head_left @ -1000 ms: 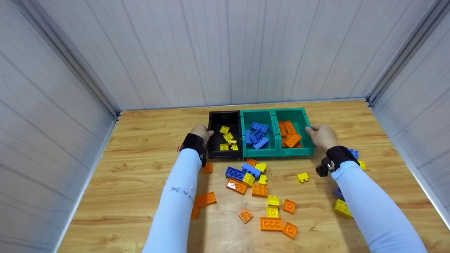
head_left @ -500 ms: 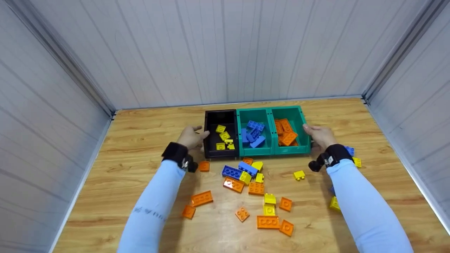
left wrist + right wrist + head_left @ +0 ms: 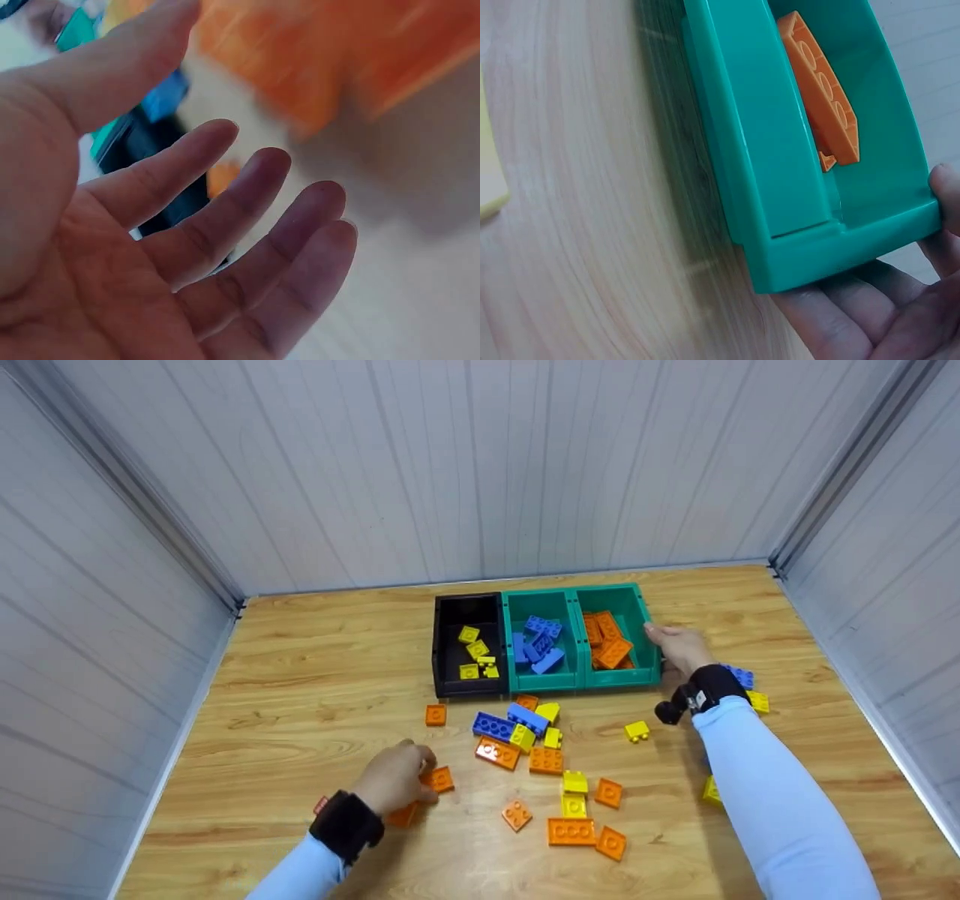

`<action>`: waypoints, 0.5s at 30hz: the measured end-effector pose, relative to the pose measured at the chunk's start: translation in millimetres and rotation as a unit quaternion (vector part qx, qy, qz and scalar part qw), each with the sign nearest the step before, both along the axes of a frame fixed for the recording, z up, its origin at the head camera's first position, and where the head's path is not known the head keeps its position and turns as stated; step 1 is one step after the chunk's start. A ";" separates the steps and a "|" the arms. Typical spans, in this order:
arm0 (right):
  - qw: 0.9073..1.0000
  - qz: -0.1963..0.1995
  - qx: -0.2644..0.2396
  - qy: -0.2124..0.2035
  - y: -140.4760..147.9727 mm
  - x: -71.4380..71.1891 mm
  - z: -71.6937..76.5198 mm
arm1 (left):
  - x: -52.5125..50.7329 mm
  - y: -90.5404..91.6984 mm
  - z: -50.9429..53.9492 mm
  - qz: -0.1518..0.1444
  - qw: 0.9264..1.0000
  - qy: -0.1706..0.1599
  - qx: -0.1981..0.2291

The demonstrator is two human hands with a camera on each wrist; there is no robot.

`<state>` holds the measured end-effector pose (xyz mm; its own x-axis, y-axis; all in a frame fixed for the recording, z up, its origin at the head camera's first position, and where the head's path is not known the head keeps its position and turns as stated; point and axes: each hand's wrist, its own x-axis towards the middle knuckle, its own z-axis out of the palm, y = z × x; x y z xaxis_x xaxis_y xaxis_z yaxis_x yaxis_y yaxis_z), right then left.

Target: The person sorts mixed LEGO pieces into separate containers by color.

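In the head view my left hand (image 3: pixel 394 780) hovers over an orange brick (image 3: pixel 442 780) and a smaller orange brick (image 3: pixel 403 814) at the left, partly covering both. Its fingers are spread and relaxed in the left wrist view, with nothing between them; the orange bricks there look blurred. My right hand (image 3: pixel 681 649) grips the side of the right green bin (image 3: pixel 622 679), thumb on the rim and fingers against the outside. Orange bricks (image 3: pixel 613 652) lie in that bin. Beside it, the middle green bin (image 3: pixel 544 682) holds blue bricks, and the black bin (image 3: pixel 442 686) holds yellow ones.
Loose bricks lie in front of the bins, among them a dark blue brick (image 3: pixel 493 726), an orange brick (image 3: pixel 546 760) and a yellow brick (image 3: pixel 637 731). More blue and yellow bricks sit beside the right forearm. Pale panels (image 3: pixel 480 472) wall the wooden table (image 3: pixel 300 675).
My left hand has left the black bin's side and moved down and toward the orange bricks at the left. The right hand stays at the green bin. The view has shifted slightly.
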<state>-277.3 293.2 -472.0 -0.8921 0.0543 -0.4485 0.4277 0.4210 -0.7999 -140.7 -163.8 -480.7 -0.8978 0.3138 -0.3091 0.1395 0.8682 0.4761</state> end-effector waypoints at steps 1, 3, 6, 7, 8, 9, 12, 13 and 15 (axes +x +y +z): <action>1.000 -0.002 -0.003 -0.003 0.0 0.3 0.1 | 2.6 0.9 -3.0 -0.006 1.000 0.007 -0.006; 1.000 -0.003 -0.012 -0.008 -0.1 0.6 0.1 | 5.5 2.8 -7.7 -0.010 1.000 0.017 -0.010; 0.999 -0.011 -0.029 -0.012 -0.8 0.2 -0.2 | 5.4 6.3 -10.0 -0.011 1.000 0.024 -0.006; 0.999 -0.012 -0.033 -0.011 -1.2 0.3 0.2 | 4.5 8.0 -9.2 -0.010 1.000 0.025 -0.003; 0.999 -0.014 -0.038 -0.010 -1.4 0.1 0.3 | 3.0 10.4 -7.6 -0.010 1.000 0.028 0.002; 0.999 -0.014 -0.040 -0.007 -1.6 -0.2 0.5 | 1.2 13.6 -4.7 -0.009 0.999 0.031 0.009; 0.999 -0.019 -0.050 -0.002 -1.6 -0.5 1.7 | -8.5 29.0 7.8 -0.019 0.998 0.057 0.037; 0.998 -0.023 -0.058 -0.004 -1.4 -0.6 2.1 | -12.9 36.5 13.3 -0.024 0.996 0.068 0.045; 0.997 -0.029 -0.065 -0.009 -0.7 -0.4 3.4 | -23.3 55.1 25.2 -0.033 0.993 0.091 0.064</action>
<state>-277.7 292.4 -468.6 -0.8812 0.0450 -0.4705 0.4625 0.2880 -0.8386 -164.0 -108.6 -455.5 -0.9113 0.4002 -0.0974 0.2881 0.7884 0.5436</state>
